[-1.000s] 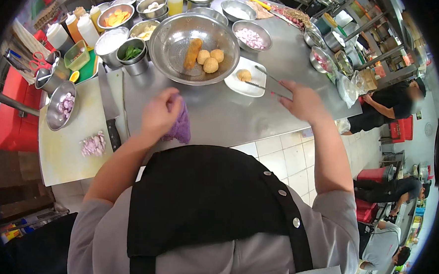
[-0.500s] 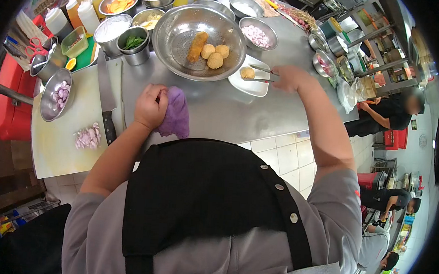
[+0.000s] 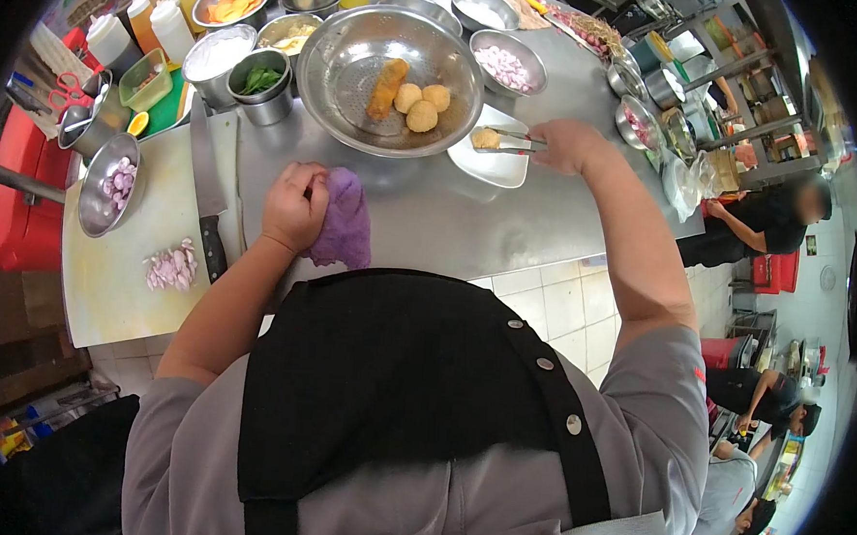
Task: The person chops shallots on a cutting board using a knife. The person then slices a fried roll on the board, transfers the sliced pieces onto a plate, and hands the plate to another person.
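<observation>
My right hand [image 3: 569,146] grips metal tongs [image 3: 518,151], whose arms reach left over a white dish [image 3: 496,172]. Between the tong tips is a round breaded ball [image 3: 486,138]; I cannot tell whether it touches the dish. My left hand [image 3: 296,205] is closed on a purple cloth [image 3: 344,219] at the table's near edge. Behind the hands stands a large perforated metal bowl [image 3: 333,93], holding a golden-brown roll [image 3: 387,89] and three breaded balls [image 3: 422,115].
On the left, a cutting board [image 3: 107,289] carries a knife [image 3: 206,169], chopped shallots [image 3: 173,267] and a tilted bowl [image 3: 98,202]. Ingredient bowls and squeeze bottles [image 3: 172,31] line the back. A bowl of shallots [image 3: 507,68] stands behind the dish. Co-workers are at right.
The tong arms have drawn closer together around the breaded ball in the dish. My right hand has shifted very slightly. My left hand and the cloth are unchanged.
</observation>
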A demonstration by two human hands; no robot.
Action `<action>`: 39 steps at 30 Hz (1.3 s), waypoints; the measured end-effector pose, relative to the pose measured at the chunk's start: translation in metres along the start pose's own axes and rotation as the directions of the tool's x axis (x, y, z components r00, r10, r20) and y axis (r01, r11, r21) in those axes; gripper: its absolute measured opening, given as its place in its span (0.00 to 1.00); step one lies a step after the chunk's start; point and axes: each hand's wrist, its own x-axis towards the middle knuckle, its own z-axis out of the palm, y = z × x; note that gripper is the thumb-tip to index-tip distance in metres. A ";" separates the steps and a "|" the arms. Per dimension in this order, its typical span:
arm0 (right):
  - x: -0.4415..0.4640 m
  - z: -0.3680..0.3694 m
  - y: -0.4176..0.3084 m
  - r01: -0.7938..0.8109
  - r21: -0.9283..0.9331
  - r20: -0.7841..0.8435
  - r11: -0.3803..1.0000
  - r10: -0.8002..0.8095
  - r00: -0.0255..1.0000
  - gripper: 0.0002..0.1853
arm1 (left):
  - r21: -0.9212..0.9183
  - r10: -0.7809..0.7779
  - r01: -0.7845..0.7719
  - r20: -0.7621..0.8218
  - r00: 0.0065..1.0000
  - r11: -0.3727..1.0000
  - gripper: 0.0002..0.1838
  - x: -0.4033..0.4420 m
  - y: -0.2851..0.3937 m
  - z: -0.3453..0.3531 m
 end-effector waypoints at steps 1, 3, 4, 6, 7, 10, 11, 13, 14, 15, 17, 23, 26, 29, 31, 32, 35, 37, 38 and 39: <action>0.002 0.002 0.001 0.004 -0.006 -0.008 1.000 -0.004 1.000 0.23 | 0.002 0.003 -0.003 -0.002 1.000 1.000 0.06 0.000 0.000 0.000; 0.004 0.003 0.004 0.012 -0.014 -0.007 1.000 -0.012 1.000 0.22 | 0.005 0.010 -0.010 -0.007 1.000 1.000 0.06 0.000 0.000 0.000; 0.004 0.003 0.004 0.016 -0.019 -0.007 1.000 -0.016 1.000 0.22 | 0.012 0.014 -0.014 -0.009 1.000 1.000 0.06 0.000 -0.001 0.001; 0.004 0.002 0.005 0.017 -0.028 -0.002 0.999 -0.017 1.000 0.21 | 0.027 0.022 -0.021 -0.016 1.000 0.999 0.06 0.001 -0.002 0.001; 0.004 0.001 0.004 0.019 -0.033 0.001 0.999 -0.019 1.000 0.21 | 0.021 0.021 -0.021 -0.019 1.000 1.000 0.06 0.001 -0.001 0.001; 0.000 -0.005 0.001 0.008 -0.022 0.023 1.000 -0.008 1.000 0.21 | 0.007 0.022 -0.022 -0.025 0.999 1.000 0.06 0.000 0.001 0.000; 0.000 -0.005 0.001 0.010 -0.023 0.023 1.000 -0.009 1.000 0.21 | 0.006 0.025 -0.025 -0.024 0.999 1.000 0.06 0.000 0.001 0.000; 0.000 -0.006 0.001 0.012 -0.023 0.023 1.000 -0.011 1.000 0.21 | 0.008 0.033 -0.032 -0.027 0.999 0.999 0.06 0.001 0.000 0.000; 0.000 -0.005 0.002 0.013 -0.021 0.020 1.000 -0.013 1.000 0.21 | 0.011 0.037 -0.036 -0.031 0.999 0.999 0.06 0.001 0.000 0.001; 0.000 -0.004 0.003 0.014 -0.018 0.016 1.000 -0.014 1.000 0.21 | 0.013 0.041 -0.041 -0.034 0.999 0.999 0.06 0.001 0.001 0.001; 0.002 -0.002 0.006 0.020 -0.016 0.008 1.000 -0.020 1.000 0.21 | 0.019 0.030 -0.030 -0.020 0.999 0.999 0.06 0.001 0.001 0.000; 0.004 0.000 0.007 0.006 -0.016 0.018 1.000 -0.005 1.000 0.22 | 0.020 0.018 -0.018 -0.005 1.000 1.000 0.06 0.001 0.002 -0.001; 0.002 -0.001 0.007 -0.005 -0.035 0.017 0.999 0.005 1.000 0.23 | 0.018 0.025 -0.025 -0.007 1.000 1.000 0.06 0.002 0.002 -0.001; -0.002 -0.005 0.004 -0.016 -0.026 0.037 1.000 0.017 0.999 0.24 | 0.018 0.020 -0.020 -0.005 1.000 1.000 0.07 0.001 0.002 -0.001; -0.005 -0.010 0.000 -0.033 -0.028 0.048 0.999 0.034 0.998 0.24 | 0.020 0.020 -0.020 -0.002 1.000 1.000 0.07 0.000 0.001 0.000; -0.006 -0.011 0.000 -0.033 -0.024 0.034 0.999 0.034 0.999 0.24 | 0.022 0.024 -0.024 -0.001 1.000 0.999 0.07 0.000 0.000 0.000; -0.008 -0.013 -0.001 -0.032 -0.015 0.009 0.999 0.032 0.999 0.23 | 0.025 0.027 -0.027 -0.005 1.000 0.999 0.07 0.000 -0.001 0.000; -0.007 -0.014 -0.001 -0.030 -0.014 0.014 0.999 0.030 0.999 0.24 | 0.020 0.035 -0.035 -0.008 0.999 0.999 0.07 0.000 0.000 0.000; -0.006 -0.012 0.001 -0.028 -0.012 0.000 1.000 0.028 1.000 0.24 | 0.013 0.044 -0.044 -0.010 0.999 0.999 0.07 0.001 0.000 0.000; -0.006 -0.010 0.002 -0.024 -0.011 -0.015 1.000 0.024 1.000 0.24 | 0.007 0.053 -0.053 -0.012 0.999 0.999 0.07 0.001 0.001 -0.001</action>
